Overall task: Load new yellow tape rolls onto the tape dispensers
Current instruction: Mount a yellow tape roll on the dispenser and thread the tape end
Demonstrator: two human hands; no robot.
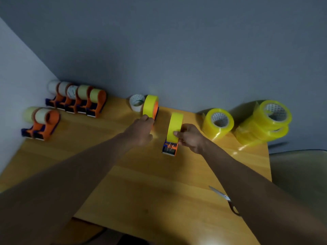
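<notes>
A long wooden table (134, 183) of honey-coloured boards is seen from above, pushed into a corner of grey-blue walls. At far right, a wrapped stack of new translucent yellow tape rolls (265, 124) is set against the wall, with one more wrapped pack of yellow rolls (218, 122) just to its left. At far left, seven orange-and-blue plastic tape dispensers carrying pale, nearly spent rolls (76, 99) are lined up in two rows.

Between these groups, two dispensers are being handled. The far orange dispenser with a bright yellow roll (150, 106) stands upright near the wall, beside a small white tape roll (136, 103); the left hand (141, 131) is laid against its near edge, though whether the fingers are curled round it cannot be told. The nearer orange-and-blue dispenser, fitted with a yellow roll (174, 131), lies with its long axis running near to far and its cutter end towards the viewer. It is gripped from the right by the right hand (191, 137), thumb pressed on the roll's face and fingers wrapped behind.

Each dispenser is thus matched to the hand on its own side, the right hand being the nearer to the fresh rolls. A pair of metal scissors (223, 197) lies partly hidden under the right forearm, at the near right edge.
</notes>
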